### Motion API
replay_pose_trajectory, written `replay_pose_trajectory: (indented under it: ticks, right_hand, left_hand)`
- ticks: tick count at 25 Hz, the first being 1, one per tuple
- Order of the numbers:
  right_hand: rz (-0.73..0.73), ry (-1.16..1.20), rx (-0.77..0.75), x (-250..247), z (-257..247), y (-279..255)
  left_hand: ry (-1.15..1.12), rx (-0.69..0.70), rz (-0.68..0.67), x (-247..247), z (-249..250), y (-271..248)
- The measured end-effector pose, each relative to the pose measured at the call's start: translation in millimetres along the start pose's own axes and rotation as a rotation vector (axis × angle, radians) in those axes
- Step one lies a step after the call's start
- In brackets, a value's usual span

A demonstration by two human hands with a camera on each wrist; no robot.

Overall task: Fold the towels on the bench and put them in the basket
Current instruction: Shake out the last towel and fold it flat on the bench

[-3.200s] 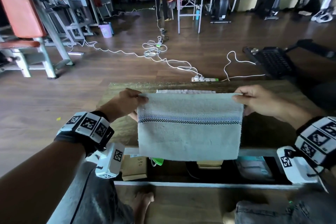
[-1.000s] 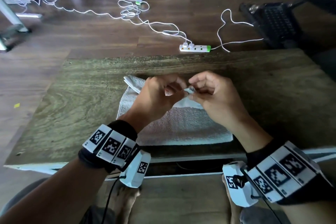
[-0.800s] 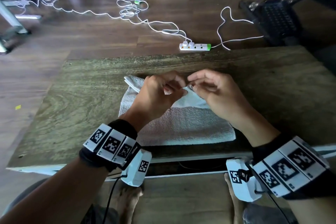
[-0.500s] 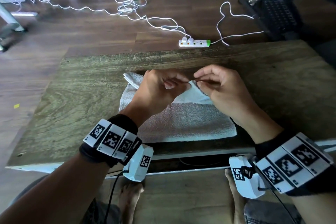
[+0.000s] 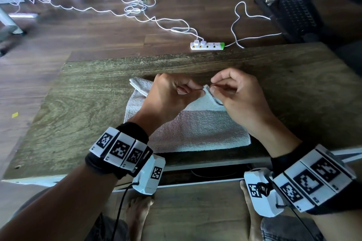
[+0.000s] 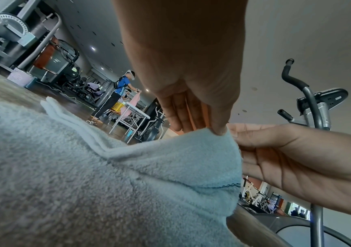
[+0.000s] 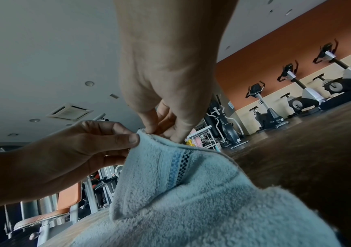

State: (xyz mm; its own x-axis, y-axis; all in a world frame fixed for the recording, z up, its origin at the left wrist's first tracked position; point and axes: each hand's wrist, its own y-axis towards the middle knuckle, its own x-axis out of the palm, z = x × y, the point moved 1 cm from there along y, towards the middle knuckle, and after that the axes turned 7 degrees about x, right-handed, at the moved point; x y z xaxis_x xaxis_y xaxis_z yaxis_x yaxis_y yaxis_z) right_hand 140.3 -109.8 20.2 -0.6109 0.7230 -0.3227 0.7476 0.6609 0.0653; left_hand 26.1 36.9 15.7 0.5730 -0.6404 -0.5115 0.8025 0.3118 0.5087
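Observation:
A pale blue towel (image 5: 195, 129) with a dark checked stripe (image 7: 180, 167) lies folded on the wooden bench (image 5: 88, 107). Its layered edges show at the far left (image 5: 139, 84). One far corner (image 5: 206, 89) is lifted off the bench. My left hand (image 5: 199, 90) pinches that corner from the left, thumb tip on the cloth (image 6: 219, 132). My right hand (image 5: 212, 87) pinches the same corner from the right with thumb and fingertips (image 7: 159, 132). The towel's flat part looks greyer; I cannot tell whether a second towel lies under it.
Beyond the bench's far edge, a white power strip (image 5: 207, 46) and loose white cables (image 5: 137, 8) lie on the wooden floor. A black machine base (image 5: 293, 11) sits at the far right. Far off, a person stands by a white table with a yellow basket (image 6: 117, 106).
Three seconds ago both hands held the towel spread out in the air. It now lies folded on the bench, and both hands have come together on one far corner, lifting it slightly.

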Motion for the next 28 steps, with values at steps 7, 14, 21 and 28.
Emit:
replay_pose_trajectory:
  ticks: [7, 14, 21, 28]
  right_hand:
    - [-0.046, 0.02, 0.039, -3.6, 2.2, 1.4]
    - [-0.045, -0.003, 0.061, -6.4, 4.5, 2.7]
    - [-0.025, 0.023, 0.045, -8.4, 3.0, 0.9]
    - [-0.086, 0.064, 0.08, -9.3, -0.2, -0.8]
  left_hand:
    - [-0.033, -0.007, -0.006, 5.3, -2.4, 0.7]
    - [-0.046, -0.029, -0.011, 8.2, -2.0, 1.8]
    - [-0.071, -0.045, -0.016, 9.7, -2.4, 2.4]
    - [-0.064, -0.027, -0.025, 11.4, -2.2, 2.5]
